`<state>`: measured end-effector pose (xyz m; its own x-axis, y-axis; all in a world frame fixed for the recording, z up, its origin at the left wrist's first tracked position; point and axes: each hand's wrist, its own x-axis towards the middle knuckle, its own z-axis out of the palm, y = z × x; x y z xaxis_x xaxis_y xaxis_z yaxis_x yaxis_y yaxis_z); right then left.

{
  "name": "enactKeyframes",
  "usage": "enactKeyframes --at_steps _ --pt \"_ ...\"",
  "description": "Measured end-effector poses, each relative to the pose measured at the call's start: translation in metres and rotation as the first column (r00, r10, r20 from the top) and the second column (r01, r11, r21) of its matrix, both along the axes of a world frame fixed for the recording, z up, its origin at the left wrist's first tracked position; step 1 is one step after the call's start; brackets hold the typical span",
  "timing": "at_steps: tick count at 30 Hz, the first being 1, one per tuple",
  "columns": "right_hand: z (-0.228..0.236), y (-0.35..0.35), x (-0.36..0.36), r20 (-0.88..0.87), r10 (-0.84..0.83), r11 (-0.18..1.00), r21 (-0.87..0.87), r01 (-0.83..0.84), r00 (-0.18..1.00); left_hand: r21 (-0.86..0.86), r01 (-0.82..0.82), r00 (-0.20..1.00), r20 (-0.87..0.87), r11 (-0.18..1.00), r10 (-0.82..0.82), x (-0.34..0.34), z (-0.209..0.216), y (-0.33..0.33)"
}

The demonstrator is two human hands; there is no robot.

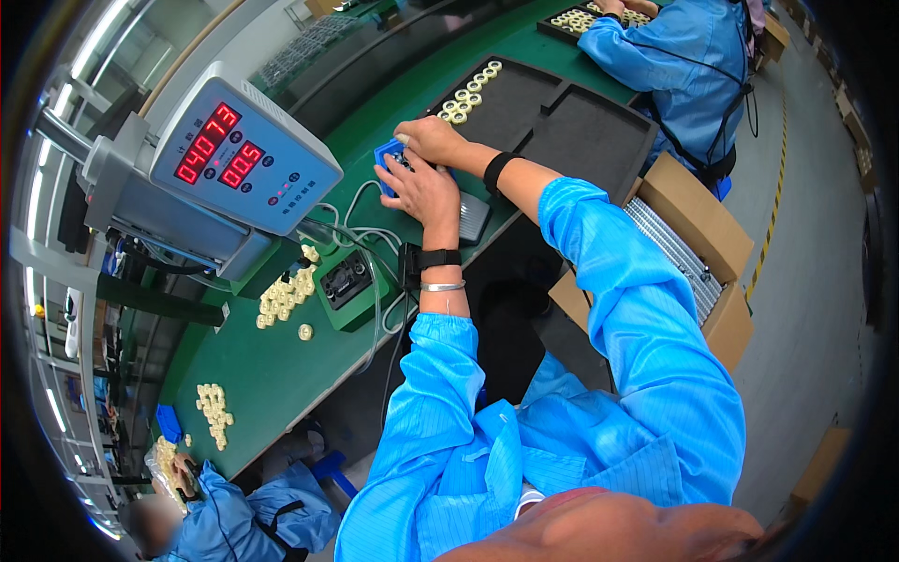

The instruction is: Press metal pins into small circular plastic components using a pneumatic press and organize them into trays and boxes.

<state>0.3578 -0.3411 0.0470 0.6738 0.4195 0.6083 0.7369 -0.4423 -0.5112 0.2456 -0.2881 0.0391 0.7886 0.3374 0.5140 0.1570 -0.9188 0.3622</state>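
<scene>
A small blue bin (386,150) with small dark and shiny parts in it sits on the green workbench beneath my hands. My left hand (429,195) reaches over its near side, fingers spread apart and tips at the bin; I see nothing held in it. Curled over the bin's far right side is my right hand (434,140), thumb and fingers closed together. Whatever they may pinch is hidden. Just right of my left wrist lies a grey, flat-topped device (474,219). Beyond my right hand, cream ring-shaped parts (459,107) stand in rows in a black tray (581,131).
A blue counter box with red digits (245,155) stands at left. Near it are a green fixture (345,288), grey cables (361,228) and loose cream parts (286,298). A carton (735,248) of metallic pieces stands at right. Co-workers (684,66) sit at far right and lower left.
</scene>
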Motion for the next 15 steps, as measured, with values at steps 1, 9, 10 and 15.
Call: enactKeyframes --at_steps 1,9,10,15 --pt "0.000 -0.002 0.000 0.000 -0.002 1.000 0.001 0.002 1.000 0.018 -0.020 0.999 -0.039 1.000 0.021 -0.003 0.008 -0.001" --pt "-0.010 -0.011 0.003 0.171 -0.156 0.963 0.246 0.112 0.973 -0.075 -0.015 1.000 -0.022 0.997 0.013 -0.001 0.008 0.019" --pt "-0.014 -0.012 0.003 0.175 -0.160 0.962 0.247 0.114 0.971 -0.091 -0.012 0.999 -0.038 0.996 0.009 -0.002 0.010 0.018" --pt "-0.022 -0.017 0.010 -0.042 -0.045 0.983 0.178 0.052 0.998 -0.148 0.020 0.999 -0.030 0.989 -0.025 -0.013 0.017 0.009"
